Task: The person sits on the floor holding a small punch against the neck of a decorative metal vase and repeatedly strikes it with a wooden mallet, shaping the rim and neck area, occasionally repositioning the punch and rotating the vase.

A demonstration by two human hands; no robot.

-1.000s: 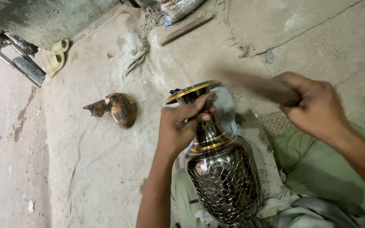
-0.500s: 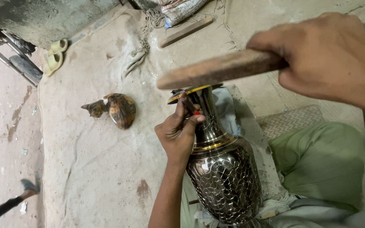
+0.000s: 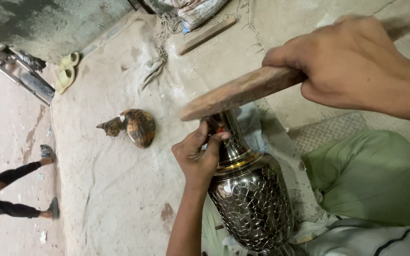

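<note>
2 hands busy: left hand (image 3: 198,156) pinches a small tool against the metal vase (image 3: 250,199) neck, right hand (image 3: 352,61) grips a wooden stick (image 3: 243,92) just above it.

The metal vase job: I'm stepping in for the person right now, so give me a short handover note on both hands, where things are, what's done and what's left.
Left hand: closed around the neck of the metal vase, fingers pinching a small tool, hard to make out, against it.
Right hand: gripping a wooden stick, raised above the vase mouth.
Vase: propped tilted on the cloth-covered floor beside the person's knee; body covered in a scale-like pattern.
Done: body patterned, as far as visible.
Left: probably the neck; I cannot tell how much is finished.
</note>
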